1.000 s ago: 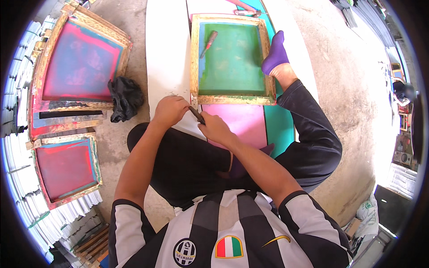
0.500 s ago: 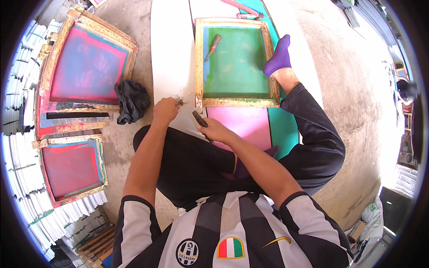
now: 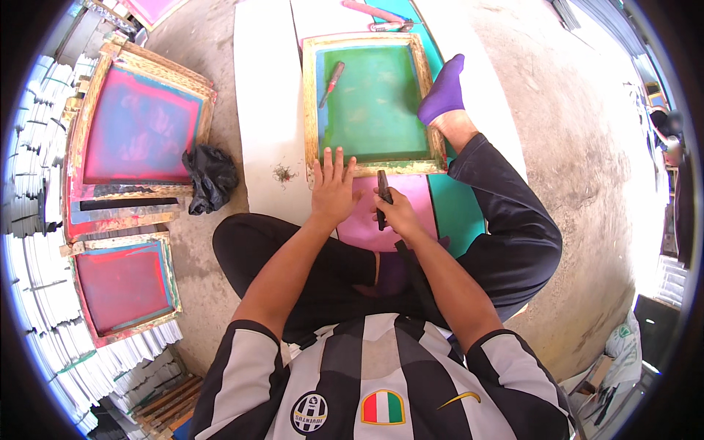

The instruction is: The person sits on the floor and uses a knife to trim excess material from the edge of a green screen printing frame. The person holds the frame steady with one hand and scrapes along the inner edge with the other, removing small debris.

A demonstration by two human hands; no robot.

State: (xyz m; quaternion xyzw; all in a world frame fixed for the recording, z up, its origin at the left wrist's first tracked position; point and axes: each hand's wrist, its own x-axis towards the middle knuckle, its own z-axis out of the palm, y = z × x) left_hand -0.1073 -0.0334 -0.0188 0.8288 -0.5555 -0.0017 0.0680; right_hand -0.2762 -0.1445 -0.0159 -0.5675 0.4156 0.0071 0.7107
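Note:
A wooden screen-printing frame [image 3: 312, 103] with green mesh lies on the boards in front of me. My left hand [image 3: 334, 192] is open, palm down with fingers spread, at the frame's near left corner. My right hand [image 3: 400, 211] is closed around dark pliers [image 3: 383, 189], whose jaws point away, close to the frame's near rail. A screwdriver [image 3: 331, 84] with a reddish handle rests on the mesh. Left of my left hand is a small heap of thin, wiry bits [image 3: 284, 174] on the white board.
My foot in a purple sock [image 3: 444, 92] is against the frame's right rail. A crumpled black plastic bag [image 3: 211, 178] sits at left, beside a larger pink-and-blue screen frame [image 3: 204, 121] and a smaller red one [image 3: 173, 275]. A pink-handled tool [image 3: 374, 10] lies beyond the green screen.
My left hand has moved right from the heap of bits to the frame's near corner, and its fingers have opened. My right hand has shifted right with the pliers, which now point straighter ahead.

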